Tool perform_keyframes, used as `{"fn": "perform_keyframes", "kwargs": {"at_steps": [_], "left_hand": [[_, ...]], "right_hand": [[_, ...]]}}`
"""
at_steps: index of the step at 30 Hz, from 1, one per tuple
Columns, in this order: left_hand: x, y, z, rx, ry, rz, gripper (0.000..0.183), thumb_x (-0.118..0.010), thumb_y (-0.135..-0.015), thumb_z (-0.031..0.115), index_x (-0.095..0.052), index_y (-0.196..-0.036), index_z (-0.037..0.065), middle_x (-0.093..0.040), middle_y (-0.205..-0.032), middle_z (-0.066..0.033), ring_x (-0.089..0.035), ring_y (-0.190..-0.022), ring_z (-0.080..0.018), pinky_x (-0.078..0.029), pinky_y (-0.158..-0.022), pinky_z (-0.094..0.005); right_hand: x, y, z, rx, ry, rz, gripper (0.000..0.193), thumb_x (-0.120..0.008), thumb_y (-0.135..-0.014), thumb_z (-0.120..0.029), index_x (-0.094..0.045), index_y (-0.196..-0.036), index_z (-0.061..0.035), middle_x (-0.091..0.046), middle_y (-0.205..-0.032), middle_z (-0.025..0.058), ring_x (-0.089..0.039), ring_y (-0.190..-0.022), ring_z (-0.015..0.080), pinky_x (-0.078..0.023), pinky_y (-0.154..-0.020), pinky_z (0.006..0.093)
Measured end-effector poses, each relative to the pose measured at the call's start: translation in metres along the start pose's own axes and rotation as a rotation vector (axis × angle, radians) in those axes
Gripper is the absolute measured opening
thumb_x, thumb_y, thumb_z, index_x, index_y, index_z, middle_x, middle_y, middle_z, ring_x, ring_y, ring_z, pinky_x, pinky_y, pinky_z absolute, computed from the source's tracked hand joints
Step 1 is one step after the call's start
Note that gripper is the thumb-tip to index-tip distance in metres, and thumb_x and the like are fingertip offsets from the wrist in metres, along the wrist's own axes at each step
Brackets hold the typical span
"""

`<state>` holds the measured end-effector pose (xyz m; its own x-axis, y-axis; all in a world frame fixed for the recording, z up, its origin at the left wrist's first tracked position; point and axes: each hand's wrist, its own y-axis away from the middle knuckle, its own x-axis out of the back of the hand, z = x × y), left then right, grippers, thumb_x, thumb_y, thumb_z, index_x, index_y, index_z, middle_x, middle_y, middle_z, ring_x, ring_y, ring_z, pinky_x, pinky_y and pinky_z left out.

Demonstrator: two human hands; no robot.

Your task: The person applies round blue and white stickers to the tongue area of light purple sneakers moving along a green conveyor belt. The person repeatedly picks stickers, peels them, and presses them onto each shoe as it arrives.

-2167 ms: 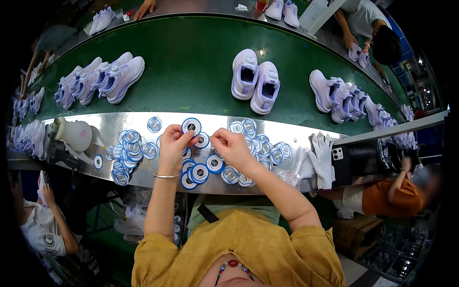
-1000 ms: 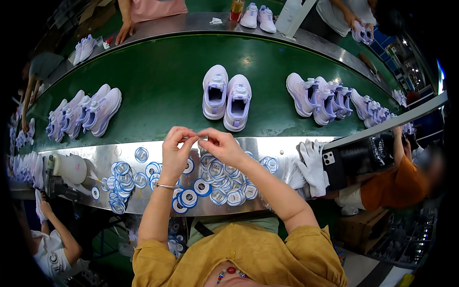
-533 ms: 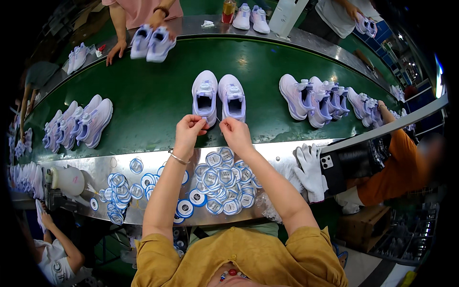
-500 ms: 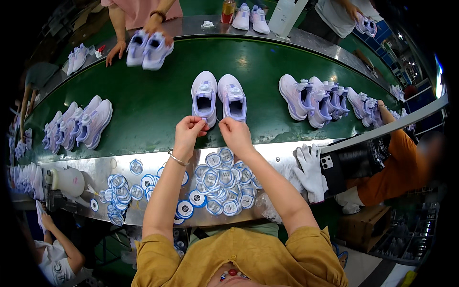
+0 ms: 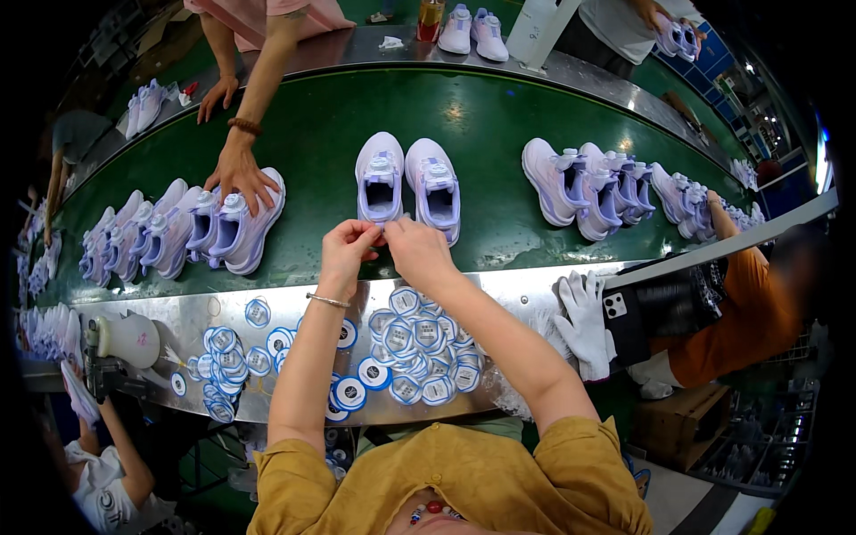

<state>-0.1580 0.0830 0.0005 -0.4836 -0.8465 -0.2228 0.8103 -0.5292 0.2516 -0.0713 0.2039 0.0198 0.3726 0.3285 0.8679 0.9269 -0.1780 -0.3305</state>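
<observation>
A pair of pale lilac sneakers stands in front of me on the green belt, toes pointing away. At the heel of the left sneaker (image 5: 379, 174), my left hand (image 5: 349, 250) is closed in a pinch on the heel edge. My right hand (image 5: 419, 251) meets it there, fingertips pressed together; whatever they grip is too small or hidden to make out. Just behind my right hand is the heel of the right sneaker (image 5: 433, 169). Below my wrists, round white-and-blue tags (image 5: 428, 334) lie heaped on the metal ledge (image 5: 508, 294).
More sneakers line the green belt (image 5: 481, 116) at left (image 5: 160, 236) and right (image 5: 584, 187). A co-worker's hand (image 5: 239, 169) rests on a left pair. White gloves (image 5: 584, 325), a phone (image 5: 615, 306) and a white spray bottle (image 5: 129, 341) are on the ledge.
My right hand has moved left to meet my left hand at the left sneaker's heel. Across the belt, the co-worker has set a carried pair down at the end of the left row.
</observation>
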Motion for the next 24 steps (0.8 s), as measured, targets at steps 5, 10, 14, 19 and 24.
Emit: {"fn": "perform_keyframes", "kwargs": {"at_steps": [5,10,14,19,24], "left_hand": [[0.011,0.01,0.014,-0.3,-0.192,0.142,0.007,-0.059,-0.089,0.007,-0.062,-0.094,0.004,-0.066,-0.089,-0.0038,-0.059,-0.075,-0.0074,-0.044,-0.056,-0.0184],[-0.017,0.018,0.021,-0.485,-0.23,-0.069,0.009,-0.052,-0.092,0.004,-0.058,-0.097,0.001,-0.063,-0.085,-0.0032,-0.059,-0.074,-0.0066,-0.046,-0.056,-0.019],[-0.02,0.011,0.017,-0.401,-0.275,-0.115,0.006,-0.053,-0.092,0.005,-0.058,-0.095,0.001,-0.061,-0.077,-0.0012,-0.055,-0.066,-0.0053,-0.044,-0.054,-0.0185],[-0.013,0.011,0.02,-0.339,-0.189,-0.056,0.006,-0.055,-0.091,0.005,-0.059,-0.093,0.001,-0.061,-0.076,-0.0012,-0.052,-0.063,-0.0042,-0.042,-0.054,-0.0175],[-0.012,0.012,0.021,-0.345,-0.201,-0.04,0.006,-0.055,-0.09,0.003,-0.06,-0.091,0.001,-0.061,-0.075,-0.0009,-0.052,-0.061,-0.005,-0.041,-0.053,-0.0183]], "right_hand": [[0.014,0.006,0.012,-0.013,-0.363,0.152,0.016,-0.05,-0.086,-0.006,-0.055,-0.1,0.0,-0.064,-0.091,0.0189,-0.062,-0.08,0.0368,-0.049,-0.066,0.0446],[0.031,-0.009,-0.007,0.012,-0.578,0.139,0.016,-0.048,-0.088,-0.005,-0.055,-0.101,-0.0008,-0.064,-0.087,0.0195,-0.062,-0.078,0.0375,-0.049,-0.066,0.0444],[0.027,-0.017,0.003,-0.068,-0.643,0.085,0.016,-0.048,-0.09,-0.01,-0.055,-0.101,-0.0011,-0.064,-0.079,0.0173,-0.062,-0.061,0.0306,-0.048,-0.053,0.0375],[0.035,-0.013,0.014,-0.542,-1.309,-0.024,0.022,-0.055,-0.091,-0.012,-0.054,-0.107,0.0033,-0.062,-0.075,0.0083,-0.047,-0.05,0.0048,-0.037,-0.041,0.0185],[0.022,-0.022,0.006,-0.446,-1.302,-0.031,0.014,-0.063,-0.085,-0.008,-0.059,-0.094,0.001,-0.059,-0.074,0.002,-0.049,-0.059,0.0048,-0.038,-0.05,0.0198]]}}
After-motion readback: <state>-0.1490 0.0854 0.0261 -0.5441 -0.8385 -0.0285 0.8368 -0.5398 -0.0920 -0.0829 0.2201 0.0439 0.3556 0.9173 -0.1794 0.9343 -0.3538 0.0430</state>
